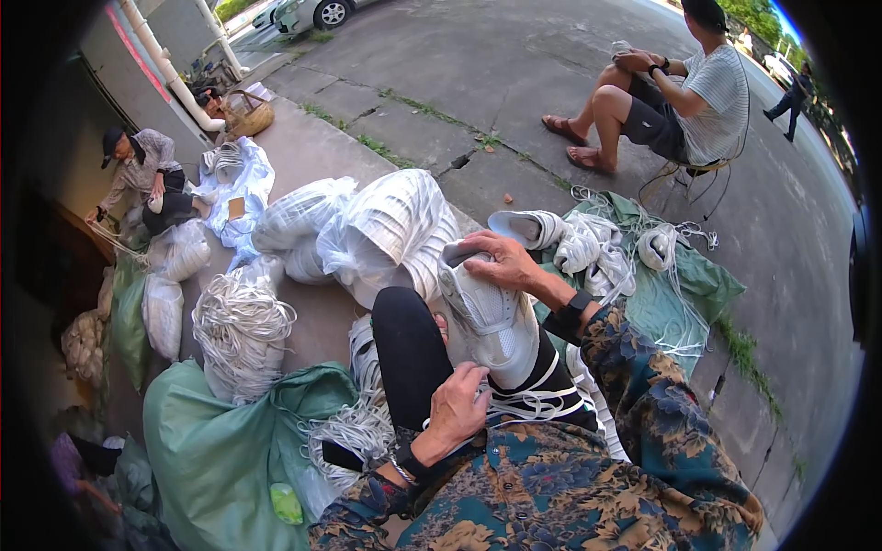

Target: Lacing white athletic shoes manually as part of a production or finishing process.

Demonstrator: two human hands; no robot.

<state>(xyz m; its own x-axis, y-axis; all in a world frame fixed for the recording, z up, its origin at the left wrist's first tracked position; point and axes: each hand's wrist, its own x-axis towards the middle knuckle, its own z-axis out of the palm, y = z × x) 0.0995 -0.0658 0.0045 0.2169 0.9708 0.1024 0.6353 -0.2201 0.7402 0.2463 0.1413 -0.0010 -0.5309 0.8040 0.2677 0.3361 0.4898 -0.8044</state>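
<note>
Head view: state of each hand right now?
Left hand: fingers curled by the white sneaker; grip cannot be told.
Right hand: closed, holding the white sneaker's far end.

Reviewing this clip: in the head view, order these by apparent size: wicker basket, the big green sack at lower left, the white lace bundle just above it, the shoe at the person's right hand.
1. Green sack
2. Shoe and lace bundle: too alike to rank
3. Wicker basket

Shoe (491,321): matt mesh (synthetic, perhaps).
</note>
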